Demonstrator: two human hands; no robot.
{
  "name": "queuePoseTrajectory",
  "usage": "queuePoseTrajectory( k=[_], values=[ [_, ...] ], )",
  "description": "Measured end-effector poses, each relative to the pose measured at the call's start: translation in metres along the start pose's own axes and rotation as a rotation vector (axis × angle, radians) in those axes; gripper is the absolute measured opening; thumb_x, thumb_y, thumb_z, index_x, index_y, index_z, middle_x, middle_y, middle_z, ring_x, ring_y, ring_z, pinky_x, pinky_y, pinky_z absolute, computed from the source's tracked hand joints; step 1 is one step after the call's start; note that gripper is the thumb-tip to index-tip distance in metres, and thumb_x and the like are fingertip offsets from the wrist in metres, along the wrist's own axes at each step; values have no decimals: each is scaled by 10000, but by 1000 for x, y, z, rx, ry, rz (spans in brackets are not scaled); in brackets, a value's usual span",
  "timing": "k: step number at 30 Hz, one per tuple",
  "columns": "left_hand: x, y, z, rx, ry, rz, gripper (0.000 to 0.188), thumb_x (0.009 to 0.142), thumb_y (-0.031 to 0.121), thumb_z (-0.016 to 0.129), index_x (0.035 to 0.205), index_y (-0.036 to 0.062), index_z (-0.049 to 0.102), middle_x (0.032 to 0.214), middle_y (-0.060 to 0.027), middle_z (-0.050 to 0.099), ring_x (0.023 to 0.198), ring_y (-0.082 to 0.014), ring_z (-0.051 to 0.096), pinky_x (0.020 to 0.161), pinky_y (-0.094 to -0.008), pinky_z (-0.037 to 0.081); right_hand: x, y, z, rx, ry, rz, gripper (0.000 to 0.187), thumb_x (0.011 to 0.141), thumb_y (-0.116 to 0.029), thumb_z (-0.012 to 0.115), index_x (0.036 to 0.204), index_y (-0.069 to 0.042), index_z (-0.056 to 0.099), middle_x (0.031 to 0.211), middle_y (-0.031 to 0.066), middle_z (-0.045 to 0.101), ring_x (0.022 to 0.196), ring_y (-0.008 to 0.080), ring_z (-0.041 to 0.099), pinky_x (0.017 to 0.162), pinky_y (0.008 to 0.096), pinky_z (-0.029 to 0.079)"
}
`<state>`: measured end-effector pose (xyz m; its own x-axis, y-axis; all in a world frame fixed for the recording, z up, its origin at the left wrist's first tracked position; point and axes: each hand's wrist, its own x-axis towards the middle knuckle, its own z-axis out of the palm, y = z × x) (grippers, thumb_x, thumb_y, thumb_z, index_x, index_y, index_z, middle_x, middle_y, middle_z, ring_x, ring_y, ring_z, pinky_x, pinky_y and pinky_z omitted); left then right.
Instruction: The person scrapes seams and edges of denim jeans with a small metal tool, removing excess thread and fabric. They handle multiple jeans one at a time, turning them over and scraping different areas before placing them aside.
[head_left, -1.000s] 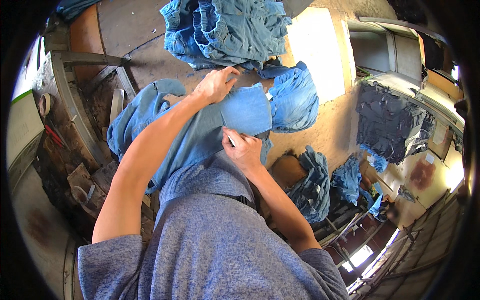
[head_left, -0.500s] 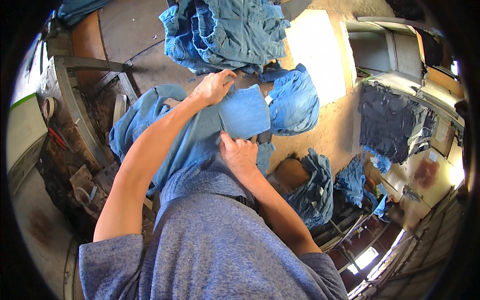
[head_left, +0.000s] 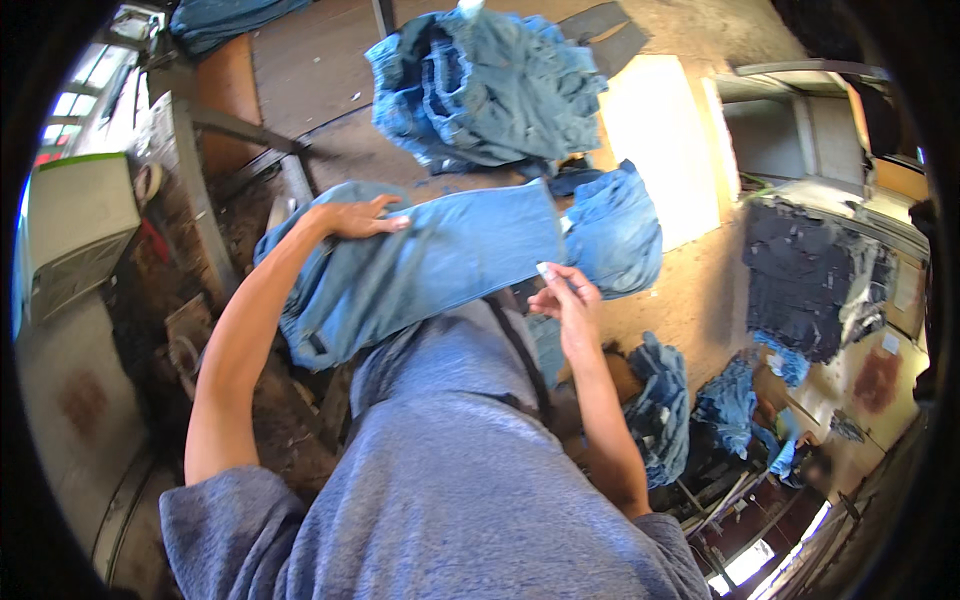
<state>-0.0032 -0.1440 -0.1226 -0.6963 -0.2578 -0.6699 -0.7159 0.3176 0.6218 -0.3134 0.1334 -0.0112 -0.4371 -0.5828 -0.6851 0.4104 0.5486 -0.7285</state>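
Observation:
A light blue jeans leg (head_left: 470, 250) lies stretched in front of me, its straight cut end toward the right and the rest bunched at the left. On the upper left part of this denim rests my left hand (head_left: 362, 218), open, its fingers stretched out. My right hand (head_left: 568, 300) is at the lower right corner of the leg, fingers closed, with a small pale tip showing at the fingertips. What that pale bit is, I cannot make out. Just beyond the leg's end sits a bundle of blue denim (head_left: 615, 228).
A large heap of blue jeans (head_left: 500, 90) lies ahead. At the right are a stack of dark cloth (head_left: 800, 275) and a hanging denim bundle (head_left: 660, 405). A metal frame (head_left: 205, 200) and a pale green-edged box (head_left: 80, 210) stand at the left.
The jeans leg now lies flatter and longer. My left hand has slid left along it and opened out; my right hand has moved right to the cut end's corner.

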Motion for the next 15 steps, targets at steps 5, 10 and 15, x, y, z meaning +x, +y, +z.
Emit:
queuePoseTrajectory(
  k=[5, 10, 15],
  values=[
    [0, -6, -20, -47, 21, -69, 918, 824, 866, 644, 839, -44, 755, 752, -164, 690, 773, -286, 684, 688, -473, 516, -19, 15, 44, -197, -143, -133, 205, 1048, -137, 671, 1208, -14, 709, 808, 59, 739, 725, 129, 737, 687, 260, 608],
    [-2, -2, -18, -234, 183, 2, 800, 831, 748, 763, 670, -34, 716, 557, -107, 574, 588, -200, 585, 574, -437, 449, -32, 26, 123, -641, 31, -697, 156, 965, -102, 728, 1111, -57, 759, 750, 59, 762, 608, 122, 713, 581, 285, 556],
    [3, -4, -11, -340, 278, 61, 697, 853, 636, 810, 674, -29, 702, 534, -140, 559, 555, -175, 520, 564, -431, 424, -8, 31, 179, -940, 52, -982, 164, 869, -117, 766, 1031, -139, 766, 670, 36, 714, 548, 205, 691, 505, 348, 531]
  ],
)
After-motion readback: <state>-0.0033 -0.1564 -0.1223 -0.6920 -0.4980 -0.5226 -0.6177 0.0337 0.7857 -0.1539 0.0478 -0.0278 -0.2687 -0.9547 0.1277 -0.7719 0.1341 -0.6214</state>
